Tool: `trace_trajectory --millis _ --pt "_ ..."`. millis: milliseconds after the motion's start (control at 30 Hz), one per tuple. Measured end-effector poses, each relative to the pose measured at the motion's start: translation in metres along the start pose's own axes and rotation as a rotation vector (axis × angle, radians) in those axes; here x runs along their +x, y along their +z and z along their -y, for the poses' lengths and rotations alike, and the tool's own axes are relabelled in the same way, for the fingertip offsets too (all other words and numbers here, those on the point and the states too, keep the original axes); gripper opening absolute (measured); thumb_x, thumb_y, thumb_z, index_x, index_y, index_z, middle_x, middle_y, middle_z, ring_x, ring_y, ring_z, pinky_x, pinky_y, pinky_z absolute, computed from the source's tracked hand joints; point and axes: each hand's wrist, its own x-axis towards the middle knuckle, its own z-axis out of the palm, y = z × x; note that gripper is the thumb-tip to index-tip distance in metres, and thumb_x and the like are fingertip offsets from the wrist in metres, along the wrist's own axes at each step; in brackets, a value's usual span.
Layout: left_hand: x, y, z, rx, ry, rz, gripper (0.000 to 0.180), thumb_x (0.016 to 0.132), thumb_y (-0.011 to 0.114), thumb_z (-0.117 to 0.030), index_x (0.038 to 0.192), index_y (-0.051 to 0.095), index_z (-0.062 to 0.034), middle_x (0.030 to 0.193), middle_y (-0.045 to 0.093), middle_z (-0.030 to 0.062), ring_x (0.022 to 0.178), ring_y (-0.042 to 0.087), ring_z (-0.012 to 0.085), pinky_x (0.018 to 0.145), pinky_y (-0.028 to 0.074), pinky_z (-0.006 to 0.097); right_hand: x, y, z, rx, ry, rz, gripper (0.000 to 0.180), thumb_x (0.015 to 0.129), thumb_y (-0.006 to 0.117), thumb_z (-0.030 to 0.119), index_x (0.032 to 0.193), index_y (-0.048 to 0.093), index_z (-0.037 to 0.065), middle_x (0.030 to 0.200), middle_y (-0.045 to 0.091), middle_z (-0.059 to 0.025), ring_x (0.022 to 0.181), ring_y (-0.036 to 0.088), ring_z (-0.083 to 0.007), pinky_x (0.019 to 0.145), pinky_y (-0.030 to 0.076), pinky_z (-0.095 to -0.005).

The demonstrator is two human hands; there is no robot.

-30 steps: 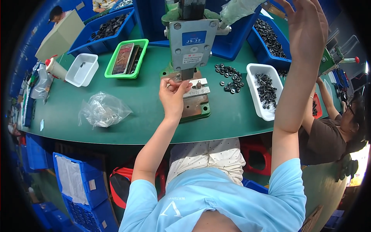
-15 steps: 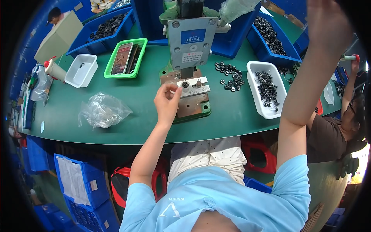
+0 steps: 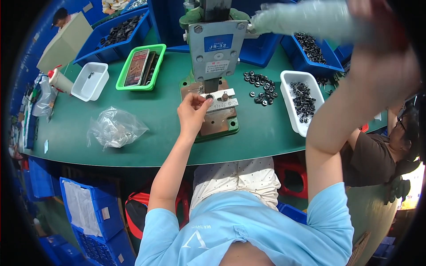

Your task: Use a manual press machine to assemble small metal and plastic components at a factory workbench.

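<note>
My left hand [image 3: 192,110] is at the metal fixture [image 3: 226,104] under the press ram. Its thumb and fingertips pinch at a small black round part [image 3: 209,96] in the fixture. The bench press [image 3: 217,53] is green with a grey front plate. Its lever [image 3: 306,18], wrapped in clear plastic, stretches out to the upper right. My right hand [image 3: 377,26] is closed around the lever's far end, smeared by motion and partly cut off by the picture's edge.
Right of the press lie several loose black round parts [image 3: 265,91] and a white tray [image 3: 287,104] of black parts with pins. Blue bins [image 3: 310,64] stand behind. Leftward are a green basket [image 3: 141,88] with a phone, a white tray [image 3: 80,94] and a plastic bag [image 3: 116,128]. A co-worker [image 3: 372,155] sits at right.
My right hand and the plastic-wrapped lever have come down and nearer, the lever now more level. My left fingers have closed in on the black part in the fixture.
</note>
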Motion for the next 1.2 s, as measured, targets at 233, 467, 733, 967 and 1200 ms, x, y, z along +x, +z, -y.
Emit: trace_trajectory --millis 233,467,733,967,1200 --pt "-0.002 -0.002 0.002 0.024 -0.014 -0.004 0.025 0.078 0.073 -0.016 0.072 0.055 -0.0003 0.065 0.059 0.0037 0.050 0.052 0.0061 0.041 0.041 0.021 -0.091 -0.028 0.037 0.382 0.155 0.221 0.033 0.088 0.039 0.025 0.057 0.043 0.014 0.062 0.049 -0.0022 0.053 0.044 -0.0131 0.058 0.037 -0.0310" --pt "-0.004 -0.011 -0.002 -0.065 -0.089 0.065 0.020 0.081 0.070 -0.014 0.082 0.060 0.0025 0.071 0.061 0.0046 0.056 0.056 0.0074 0.046 0.046 0.021 -0.151 -0.019 0.037 0.331 0.022 -0.014 0.033 0.089 0.051 0.021 0.060 0.050 0.006 0.065 0.056 -0.0062 0.051 0.051 -0.0171 0.058 0.046 -0.0329" --pt "0.000 -0.020 -0.006 -0.458 -0.154 -0.036 0.028 0.086 0.064 -0.013 0.107 0.061 0.0048 0.085 0.063 0.0070 0.065 0.057 0.0086 0.059 0.052 0.022 -0.091 -0.023 0.024 0.437 0.023 0.109 0.028 0.090 0.049 0.025 0.068 0.053 0.007 0.072 0.056 -0.0068 0.060 0.054 -0.0174 0.064 0.046 -0.0334" --pt "0.010 -0.008 -0.016 -0.535 0.053 -0.111 0.017 0.088 0.062 -0.013 0.097 0.064 0.0004 0.080 0.061 0.0040 0.066 0.057 0.0089 0.059 0.053 0.024 0.015 0.008 -0.043 0.446 0.202 -0.107 0.023 0.090 0.047 0.027 0.084 0.058 0.008 0.085 0.059 -0.0103 0.074 0.057 -0.0192 0.075 0.045 -0.0365" --pt "0.003 -0.044 -0.021 -0.533 0.171 -0.366 0.016 0.092 0.056 -0.015 0.098 0.057 -0.0002 0.092 0.063 0.0107 0.072 0.061 0.0130 0.063 0.053 0.025 -0.131 0.004 -0.081 -0.002 0.683 -0.175 0.019 0.087 0.058 0.021 0.088 0.062 0.002 0.083 0.060 -0.0044 0.074 0.056 -0.0126 0.069 0.044 -0.0245"
